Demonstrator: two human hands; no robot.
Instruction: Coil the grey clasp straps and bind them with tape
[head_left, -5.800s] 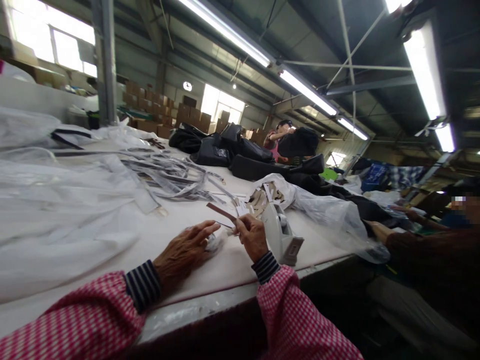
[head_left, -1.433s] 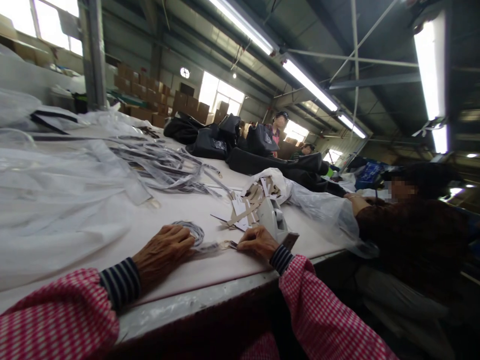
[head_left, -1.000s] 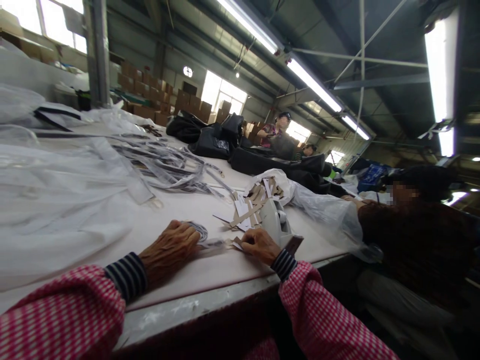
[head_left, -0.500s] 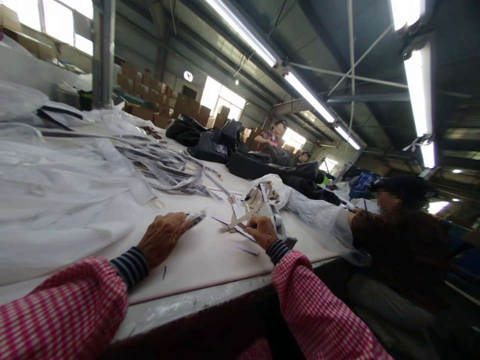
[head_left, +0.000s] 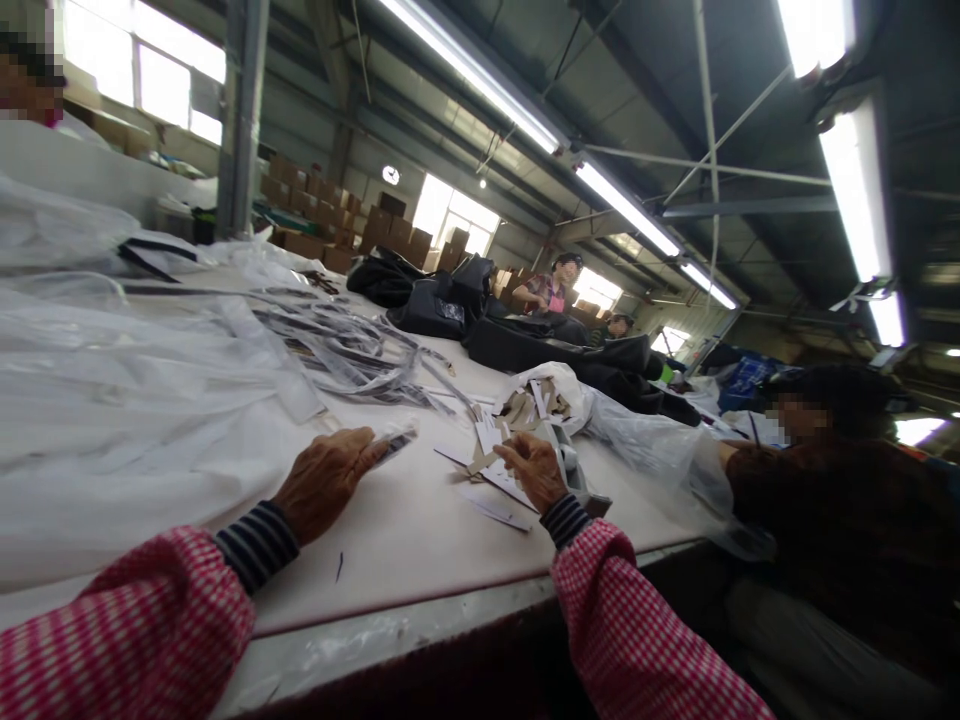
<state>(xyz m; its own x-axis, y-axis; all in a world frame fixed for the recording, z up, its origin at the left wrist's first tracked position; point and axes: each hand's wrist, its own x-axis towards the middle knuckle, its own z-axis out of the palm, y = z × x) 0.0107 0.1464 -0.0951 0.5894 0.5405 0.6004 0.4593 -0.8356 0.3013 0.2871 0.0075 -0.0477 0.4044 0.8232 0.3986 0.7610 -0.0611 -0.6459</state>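
My left hand [head_left: 326, 482] is closed round a small clear plastic piece with a dark strip [head_left: 396, 443], just above the white tabletop. My right hand [head_left: 534, 470] has its thumb and forefinger close together over a pile of white and grey-brown card strips [head_left: 487, 445]; whatever lies between the fingertips is too small to make out. Loose thin strips [head_left: 495, 510] lie on the table below it. Behind the pile an open plastic bag [head_left: 574, 395] holds more strips, and a grey object [head_left: 564, 450] stands partly hidden behind my right hand.
Clear plastic sheeting [head_left: 127, 430] covers the left side, with tangled clear and dark strips [head_left: 352, 340] beyond. Black bags [head_left: 555, 345] lie at the back. A person [head_left: 847, 500] sits at the right; another [head_left: 551, 290] stands behind the bags. The table edge [head_left: 390, 630] is near me.
The view has shifted slightly. My right hand has lifted a little off the strips, its fingers less deep in the pile. My left hand still holds the plastic piece.
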